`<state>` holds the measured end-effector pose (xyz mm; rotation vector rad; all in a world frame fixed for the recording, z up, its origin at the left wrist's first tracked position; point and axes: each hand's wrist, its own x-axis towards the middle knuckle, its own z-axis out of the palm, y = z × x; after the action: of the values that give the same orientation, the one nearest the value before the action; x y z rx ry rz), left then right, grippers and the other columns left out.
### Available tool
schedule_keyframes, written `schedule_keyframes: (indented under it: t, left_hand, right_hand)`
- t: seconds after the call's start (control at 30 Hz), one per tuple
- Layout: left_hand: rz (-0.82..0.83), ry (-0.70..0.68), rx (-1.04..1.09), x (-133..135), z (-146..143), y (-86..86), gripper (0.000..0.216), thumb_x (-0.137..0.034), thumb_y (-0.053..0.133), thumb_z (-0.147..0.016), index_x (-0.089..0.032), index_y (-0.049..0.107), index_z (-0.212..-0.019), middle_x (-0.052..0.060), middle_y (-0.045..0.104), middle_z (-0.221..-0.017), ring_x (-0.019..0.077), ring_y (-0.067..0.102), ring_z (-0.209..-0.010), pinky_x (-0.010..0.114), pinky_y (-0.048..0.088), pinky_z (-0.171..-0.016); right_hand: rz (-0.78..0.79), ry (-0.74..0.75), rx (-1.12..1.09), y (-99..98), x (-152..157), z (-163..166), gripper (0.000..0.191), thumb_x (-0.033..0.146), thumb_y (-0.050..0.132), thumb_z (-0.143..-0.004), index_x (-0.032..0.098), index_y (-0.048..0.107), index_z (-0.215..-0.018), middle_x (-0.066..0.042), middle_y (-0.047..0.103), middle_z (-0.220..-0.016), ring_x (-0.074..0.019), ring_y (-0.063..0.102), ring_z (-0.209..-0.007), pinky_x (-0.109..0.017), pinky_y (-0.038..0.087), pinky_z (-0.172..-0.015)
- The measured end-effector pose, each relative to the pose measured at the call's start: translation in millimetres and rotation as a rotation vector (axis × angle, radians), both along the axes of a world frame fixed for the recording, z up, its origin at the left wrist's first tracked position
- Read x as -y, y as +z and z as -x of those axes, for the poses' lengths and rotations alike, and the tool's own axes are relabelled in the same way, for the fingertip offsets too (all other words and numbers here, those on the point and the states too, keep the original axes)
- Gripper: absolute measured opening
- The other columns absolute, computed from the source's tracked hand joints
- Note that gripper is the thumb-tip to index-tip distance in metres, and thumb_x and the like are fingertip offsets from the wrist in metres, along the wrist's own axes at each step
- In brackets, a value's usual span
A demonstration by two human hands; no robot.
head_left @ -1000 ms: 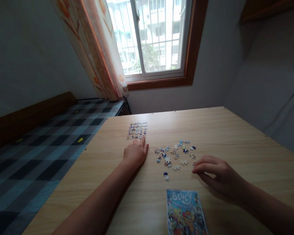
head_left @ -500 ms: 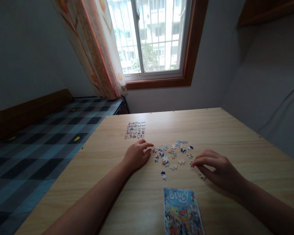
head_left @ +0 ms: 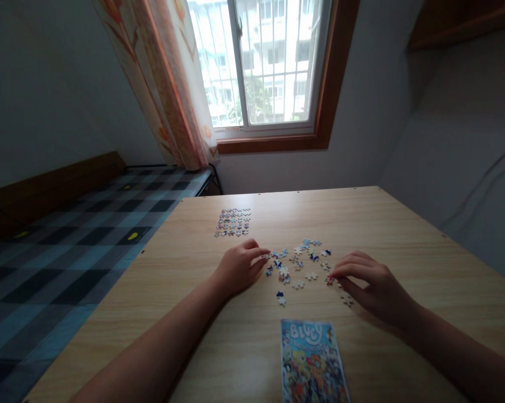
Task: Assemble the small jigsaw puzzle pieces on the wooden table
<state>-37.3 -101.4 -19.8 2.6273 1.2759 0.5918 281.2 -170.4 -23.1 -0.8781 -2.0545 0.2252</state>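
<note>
A: What's at the R hand point(head_left: 368, 282)?
B: Small reddish flat jigsaw pc w/ knobs point(head_left: 329, 280), right at the fingertips. Thumb + forefinger nearly together there; can't tell if they're pinching it or only touching.
A: L hand point(head_left: 242, 267)?
B: Thumb + forefinger a bit apart, tips at a small pale-blue knobbed jigsaw pc point(head_left: 275, 254). Can't tell if anything's pinched, too small. Loose blue, white + multicoloured jigsaw pcs point(head_left: 284, 272) spread b/w the two grips.
A: Beyond the L grip?
B: Neat block of small multicoloured jigsaw pcs in rows point(head_left: 233, 223). Nearer side of both grips, b/w the forearms: blue printed rectangular sheet w/ "BLUEY" lettering point(head_left: 313, 361).
A: Handling?
B: Prob. card: v. light, stiff, thin. Could skid on the pale wood-grain table point(head_left: 403, 240); knobs might bend. Best hold = opp. edges of the body, not a knob.
</note>
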Motion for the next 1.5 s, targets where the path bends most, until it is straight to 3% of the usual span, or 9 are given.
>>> schedule_keyframes:
  t: [0.2, 0.37, 0.53, 0.73, 0.97, 1.13, 1.5]
  left_hand:
    - [0.004, -0.107, -0.088, 22, -22, 3.1, 0.028, -0.038, 0.056, -0.095, -0.029, 0.072, -0.115, 0.007, 0.065, -0.104, 0.0173, 0.063, -0.088, 0.034, 0.053, -0.083]
    - [-0.001, -0.126, -0.139, 24, -28, 1.2, 0.025, -0.034, 0.052, -0.098, -0.029, 0.074, -0.107, 0.006, 0.065, -0.104, 0.0176, 0.062, -0.090, 0.034, 0.052, -0.083]
    - [0.036, -0.108, -0.034, 20, -26, -1.7, 0.022, -0.033, 0.055, -0.097, -0.026, 0.076, -0.099, 0.005, 0.067, -0.099, 0.0163, 0.063, -0.087, 0.031, 0.051, -0.081]
    - [0.078, -0.038, 0.189, 15, -16, 9.3, 0.024, -0.026, 0.053, -0.096, -0.019, 0.074, -0.090, 0.006, 0.065, -0.090, 0.0144, 0.061, -0.080, 0.030, 0.051, -0.077]
    - [0.124, -0.234, 0.151, 13, -10, 9.4, 0.017, -0.014, 0.053, -0.080, -0.017, 0.068, -0.073, 0.005, 0.061, -0.085, 0.0145, 0.057, -0.076, 0.028, 0.047, -0.070]
    - [0.087, -0.264, 0.085, 15, -10, 6.1, 0.014, -0.021, 0.057, -0.081, -0.018, 0.069, -0.074, 0.004, 0.059, -0.082, 0.0129, 0.054, -0.070, 0.025, 0.043, -0.064]
    - [-0.018, -0.220, 0.038, 11, -9, 2.5, 0.013, -0.025, 0.060, -0.087, -0.021, 0.071, -0.087, 0.004, 0.062, -0.090, 0.0136, 0.059, -0.075, 0.027, 0.047, -0.068]
  right_hand:
    - [0.008, 0.013, -0.008, -1.1, 1, 2, 0.015, 0.012, 0.061, -0.090, 0.023, 0.071, -0.090, -0.005, 0.072, -0.082, -0.0204, 0.066, -0.081, -0.035, 0.053, -0.074]
    - [0.018, 0.018, 0.005, -4.1, 0, 1, 0.015, 0.012, 0.061, -0.090, 0.023, 0.071, -0.091, -0.005, 0.072, -0.083, -0.0205, 0.066, -0.082, -0.035, 0.053, -0.075]
    - [0.022, 0.036, 0.003, -3.2, 1, 1, 0.015, 0.012, 0.060, -0.091, 0.022, 0.071, -0.092, -0.005, 0.072, -0.084, -0.0201, 0.065, -0.081, -0.035, 0.053, -0.074]
    - [0.031, 0.036, -0.016, 0.9, 3, 3, 0.015, 0.014, 0.059, -0.091, 0.022, 0.072, -0.090, -0.005, 0.072, -0.082, -0.0197, 0.066, -0.079, -0.034, 0.053, -0.072]
    - [0.057, 0.048, 0.014, -2.8, 2, 0, 0.015, 0.012, 0.059, -0.091, 0.021, 0.071, -0.092, -0.005, 0.071, -0.084, -0.0192, 0.065, -0.082, -0.035, 0.052, -0.075]
    - [0.065, 0.058, 0.016, -3.7, 2, -2, 0.016, 0.011, 0.059, -0.090, 0.022, 0.070, -0.093, -0.004, 0.071, -0.085, -0.0193, 0.064, -0.082, -0.034, 0.052, -0.075]
    - [0.057, 0.067, 0.013, -3.6, 2, -1, 0.017, 0.008, 0.060, -0.090, 0.022, 0.069, -0.094, -0.004, 0.070, -0.085, -0.0190, 0.064, -0.082, -0.034, 0.052, -0.074]
